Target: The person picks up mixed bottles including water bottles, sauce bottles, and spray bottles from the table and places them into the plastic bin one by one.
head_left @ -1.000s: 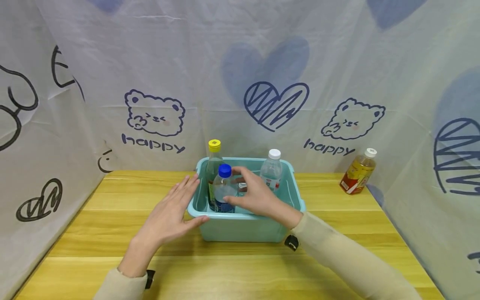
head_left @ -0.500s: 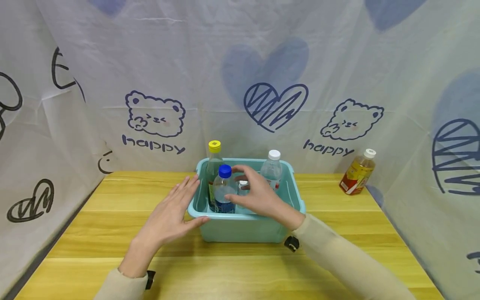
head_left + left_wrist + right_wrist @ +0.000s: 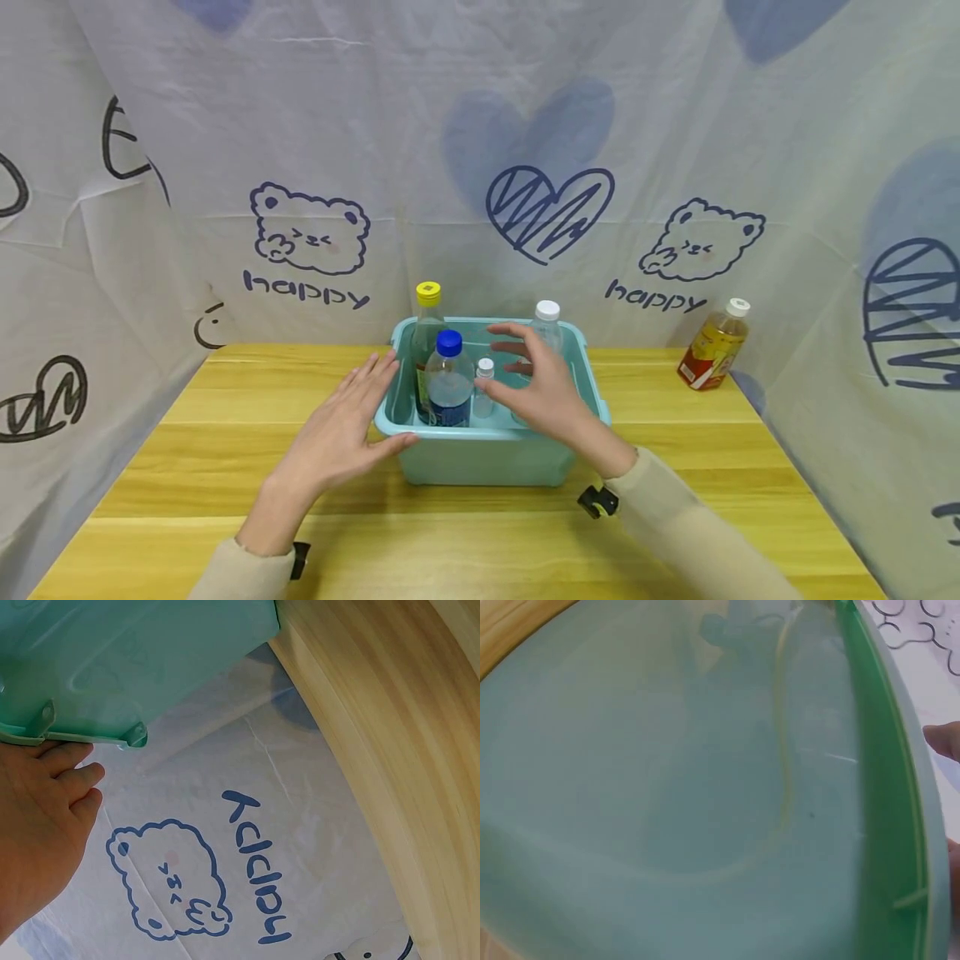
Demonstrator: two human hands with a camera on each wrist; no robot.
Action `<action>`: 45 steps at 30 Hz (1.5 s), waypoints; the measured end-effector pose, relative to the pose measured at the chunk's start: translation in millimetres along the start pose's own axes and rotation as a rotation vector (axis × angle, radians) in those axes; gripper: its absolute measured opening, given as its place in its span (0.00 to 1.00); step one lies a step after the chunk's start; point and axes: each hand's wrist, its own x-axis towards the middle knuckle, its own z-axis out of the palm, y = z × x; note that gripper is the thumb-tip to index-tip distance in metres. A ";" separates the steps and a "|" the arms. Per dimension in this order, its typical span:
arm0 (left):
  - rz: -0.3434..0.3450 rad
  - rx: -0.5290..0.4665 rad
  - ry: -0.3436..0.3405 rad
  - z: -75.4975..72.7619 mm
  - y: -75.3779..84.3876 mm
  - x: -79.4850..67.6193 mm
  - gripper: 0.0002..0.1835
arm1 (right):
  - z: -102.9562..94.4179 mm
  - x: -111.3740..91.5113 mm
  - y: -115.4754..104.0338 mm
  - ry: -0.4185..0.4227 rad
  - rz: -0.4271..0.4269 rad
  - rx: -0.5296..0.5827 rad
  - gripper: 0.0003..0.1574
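Observation:
A light teal plastic bin [image 3: 487, 462] holds several bottles. My left hand [image 3: 337, 425] lies against its left side with straight fingers; in the left wrist view the fingertips [image 3: 79, 780] meet the bin's rim. Above the bin's right half is my right hand [image 3: 547, 387], fingers and thumb spread with nothing between them. Left of that hand, a blue-capped bottle [image 3: 450, 392] stands in front of a yellow-capped bottle [image 3: 429, 329]. A small white-capped bottle [image 3: 483, 392] is just beyond the thumb. The right hand partly hides a larger clear white-capped bottle [image 3: 548, 325].
On the wooden table [image 3: 465, 542], a white-capped bottle of amber drink [image 3: 712, 346] with a yellow and red label stands at the back right. A printed curtain [image 3: 427, 125] hangs behind and along both sides.
My right hand has moved right, away from the blue-capped bottle, which stays in the bin. The small white-capped bottle shows more. My left hand has stayed in place.

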 end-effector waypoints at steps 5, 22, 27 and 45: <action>-0.004 0.003 -0.001 0.5 -0.6 0.3 0.56 | -7.8 -7.9 1.3 0.075 -0.055 -0.016 0.41; -0.004 0.003 0.004 0.1 0.0 0.0 0.56 | -42.8 -27.9 26.1 0.386 -0.200 -0.155 0.41; -0.003 0.008 0.007 0.3 -1.0 0.5 0.56 | -54.7 -30.5 36.2 0.469 -0.191 -0.184 0.38; 0.013 0.011 0.019 1.2 -0.9 -0.4 0.55 | -88.3 -35.8 69.1 0.789 -0.153 -0.278 0.35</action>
